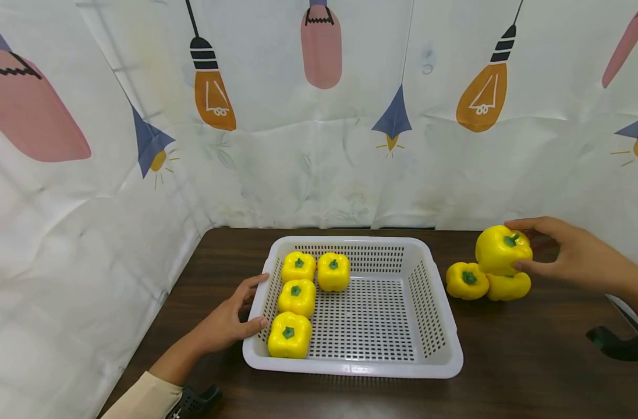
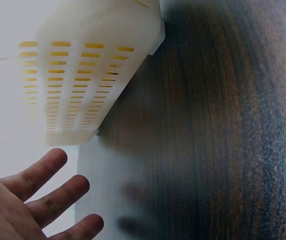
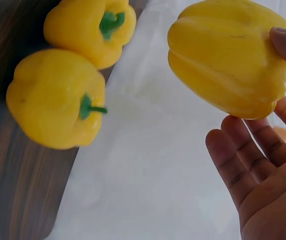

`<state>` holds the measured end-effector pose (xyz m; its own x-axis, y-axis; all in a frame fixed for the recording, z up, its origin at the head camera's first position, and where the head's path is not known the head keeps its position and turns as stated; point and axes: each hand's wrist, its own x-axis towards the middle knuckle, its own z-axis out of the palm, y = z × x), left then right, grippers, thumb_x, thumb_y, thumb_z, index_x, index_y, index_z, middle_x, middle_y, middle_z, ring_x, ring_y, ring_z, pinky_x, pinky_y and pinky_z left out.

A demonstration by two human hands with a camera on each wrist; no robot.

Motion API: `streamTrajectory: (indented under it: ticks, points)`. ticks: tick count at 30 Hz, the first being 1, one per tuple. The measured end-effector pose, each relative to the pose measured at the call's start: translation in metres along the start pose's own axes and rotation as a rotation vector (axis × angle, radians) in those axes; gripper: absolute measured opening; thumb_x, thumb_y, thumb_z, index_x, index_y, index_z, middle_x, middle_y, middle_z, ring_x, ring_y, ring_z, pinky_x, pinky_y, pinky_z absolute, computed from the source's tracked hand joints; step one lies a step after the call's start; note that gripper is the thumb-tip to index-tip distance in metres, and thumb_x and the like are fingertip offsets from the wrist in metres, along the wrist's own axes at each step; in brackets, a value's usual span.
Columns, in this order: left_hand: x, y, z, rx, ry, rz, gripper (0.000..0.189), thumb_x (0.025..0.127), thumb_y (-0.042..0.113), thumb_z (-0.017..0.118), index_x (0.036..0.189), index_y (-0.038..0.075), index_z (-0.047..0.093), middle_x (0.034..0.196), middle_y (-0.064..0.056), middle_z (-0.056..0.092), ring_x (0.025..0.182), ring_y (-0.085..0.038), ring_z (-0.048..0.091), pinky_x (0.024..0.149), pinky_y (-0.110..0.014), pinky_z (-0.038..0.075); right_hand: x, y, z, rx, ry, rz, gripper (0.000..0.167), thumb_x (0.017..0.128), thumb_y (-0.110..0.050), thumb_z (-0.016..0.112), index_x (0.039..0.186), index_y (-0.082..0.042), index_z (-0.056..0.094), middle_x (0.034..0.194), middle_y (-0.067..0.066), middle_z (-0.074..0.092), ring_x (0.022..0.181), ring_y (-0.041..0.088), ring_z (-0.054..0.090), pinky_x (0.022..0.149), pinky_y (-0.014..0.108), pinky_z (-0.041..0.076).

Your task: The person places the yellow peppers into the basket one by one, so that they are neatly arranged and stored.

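In the head view my right hand (image 1: pixel 565 253) holds a yellow bell pepper (image 1: pixel 499 250) between thumb and fingers, raised over two other yellow peppers, one on the left (image 1: pixel 467 281) and one partly hidden beneath it (image 1: pixel 509 287). The right wrist view shows the held pepper (image 3: pixel 228 60) clear of the table. My left hand (image 1: pixel 230 317) rests at the left rim of a white perforated basket (image 1: pixel 350 368), thumb and index finger touching it. Its other fingers (image 2: pixel 57 202) are spread beside the basket wall in the left wrist view. Several yellow peppers (image 1: pixel 296 298) stand in the basket's left part.
The dark wooden table (image 1: pixel 534 361) carries everything. Behind and to the left hangs a white patterned cloth (image 1: pixel 319 174). A dark-handled object (image 1: pixel 620 344) lies at the right edge, partly cut off by the frame.
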<state>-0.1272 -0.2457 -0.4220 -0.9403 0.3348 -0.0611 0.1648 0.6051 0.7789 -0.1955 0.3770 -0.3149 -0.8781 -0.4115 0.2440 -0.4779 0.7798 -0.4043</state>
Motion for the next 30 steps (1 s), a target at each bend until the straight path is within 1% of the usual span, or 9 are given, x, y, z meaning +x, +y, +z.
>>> streamTrajectory:
  ticks: [3,6,12,15,20,27,30]
  points:
    - [0.0,0.0,0.0,0.004,-0.001,-0.007,0.085,0.092,0.039,0.071,0.159,0.034,0.019,0.145,-0.018,0.049,0.123,-0.034,0.056,0.096,-0.056,0.05,0.002,-0.007,0.002,-0.024,0.007,-0.044,0.072,0.078,-0.015,0.091,0.142,-0.011,0.057,0.134,0.011,0.058,0.094,-0.005,0.057,0.075,0.012,0.048]
    - [-0.001,0.0,0.0,0.008,-0.003,-0.012,0.085,0.092,0.039,0.071,0.159,0.033,0.019,0.145,-0.019,0.049,0.123,-0.035,0.056,0.096,-0.057,0.049,0.005,-0.014,0.005,-0.02,-0.004,-0.098,0.072,0.078,-0.015,0.091,0.142,-0.012,0.057,0.131,0.008,0.06,0.095,-0.002,0.059,0.076,0.012,0.048]
    - [-0.002,0.0,0.001,-0.003,-0.008,-0.019,0.085,0.092,0.04,0.071,0.159,0.034,0.019,0.146,-0.018,0.049,0.123,-0.034,0.056,0.095,-0.056,0.05,0.012,-0.028,0.013,0.064,-0.02,-0.169,0.073,0.077,-0.012,0.091,0.141,-0.013,0.057,0.124,-0.003,0.059,0.092,0.004,0.063,0.074,0.017,0.052]
    - [-0.002,0.0,0.002,-0.011,-0.012,-0.018,0.085,0.092,0.039,0.071,0.159,0.035,0.018,0.145,-0.018,0.049,0.121,-0.033,0.056,0.094,-0.055,0.051,0.014,-0.033,0.017,0.102,-0.032,-0.197,0.073,0.077,-0.011,0.091,0.141,-0.012,0.056,0.123,-0.004,0.058,0.092,0.005,0.064,0.074,0.018,0.053]
    - [-0.002,0.0,0.002,-0.012,-0.012,-0.025,0.085,0.092,0.039,0.071,0.159,0.035,0.018,0.145,-0.018,0.049,0.12,-0.032,0.058,0.092,-0.053,0.053,0.019,-0.043,0.021,0.168,-0.072,-0.193,0.069,0.08,-0.013,0.089,0.141,-0.011,0.055,0.123,-0.001,0.059,0.093,0.007,0.066,0.079,0.021,0.055]
    - [-0.001,0.001,0.001,-0.012,-0.006,-0.012,0.085,0.092,0.038,0.071,0.159,0.034,0.019,0.146,-0.019,0.049,0.121,-0.033,0.057,0.093,-0.054,0.051,0.025,-0.058,0.03,0.164,-0.13,-0.127,0.067,0.084,-0.028,0.087,0.142,-0.014,0.054,0.128,0.002,0.06,0.096,0.01,0.065,0.08,0.029,0.057]
    - [-0.001,0.0,0.001,-0.009,-0.007,-0.009,0.085,0.092,0.039,0.071,0.159,0.034,0.018,0.147,-0.019,0.048,0.122,-0.033,0.057,0.094,-0.054,0.051,0.03,-0.063,0.035,0.164,-0.146,-0.127,0.066,0.085,-0.033,0.086,0.141,-0.015,0.055,0.128,0.002,0.059,0.096,0.012,0.064,0.079,0.029,0.057]
